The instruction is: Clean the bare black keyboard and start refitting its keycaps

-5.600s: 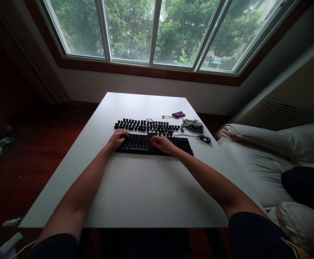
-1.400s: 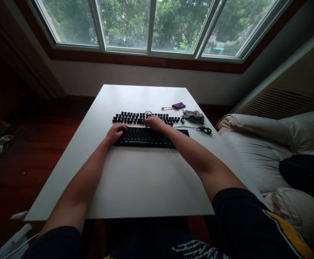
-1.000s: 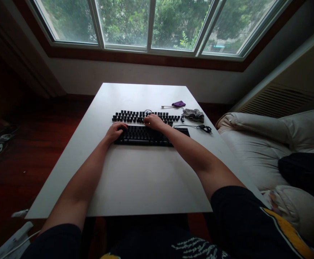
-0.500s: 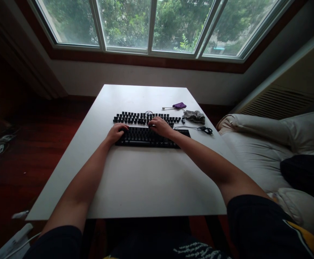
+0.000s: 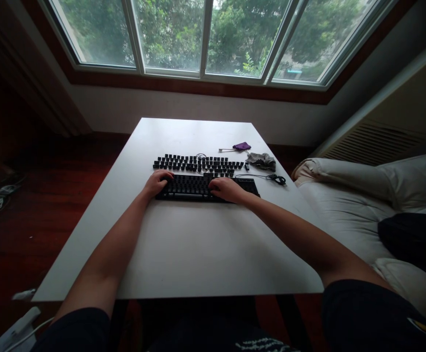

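Note:
A black keyboard lies on the white table, its left part uncovered between my hands. My left hand grips the keyboard's left end, thumb on top. My right hand is over the right-middle part of the keyboard, fingers pinched and pointing down onto it. A small dark keycap seems to be between those fingertips, mostly hidden by them. Just behind the keyboard, loose black keycaps stand in several rows.
To the right behind the keyboard are a crumpled grey cloth, a purple cloth, a thin stick and a coiled black cable. A pale sofa stands to the right of the white table, and a window faces it.
My right hand has moved from the loose keycaps back toward me and right, onto the keyboard. My left hand has stayed at the keyboard's left end.

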A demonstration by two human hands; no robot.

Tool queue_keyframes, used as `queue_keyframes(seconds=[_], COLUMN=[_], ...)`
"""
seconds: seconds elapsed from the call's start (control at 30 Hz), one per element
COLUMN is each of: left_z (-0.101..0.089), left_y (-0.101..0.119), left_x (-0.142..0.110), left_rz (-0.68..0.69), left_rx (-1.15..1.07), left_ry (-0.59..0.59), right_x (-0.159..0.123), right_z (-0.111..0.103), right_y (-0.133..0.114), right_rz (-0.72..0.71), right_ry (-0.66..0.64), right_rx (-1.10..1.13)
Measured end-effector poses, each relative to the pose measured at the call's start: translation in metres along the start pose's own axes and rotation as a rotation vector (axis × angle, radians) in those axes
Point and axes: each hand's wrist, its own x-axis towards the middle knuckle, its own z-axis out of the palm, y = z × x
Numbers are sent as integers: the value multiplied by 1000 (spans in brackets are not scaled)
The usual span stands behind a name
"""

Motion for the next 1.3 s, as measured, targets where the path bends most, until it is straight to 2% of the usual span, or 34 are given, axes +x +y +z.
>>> queue_keyframes(seconds=[0.53,0.87,1.1,1.3], left_z=[1,1,0,1], left_y=[-3,-2,-1,-2], left_x=[1,0,1,1], left_rz=[7,19,22,11], left_rx=[17,4,-2,3], left_ry=[7,7,2,-2], right_x=[-1,-4,0,0], right_z=[0,6,1,-2], right_y=[-2,-2,-6,-9], right_rz=[6,105,84,75], right_ry=[-38,-20,-43,-65], right_rx=[-36,71,-22,21])
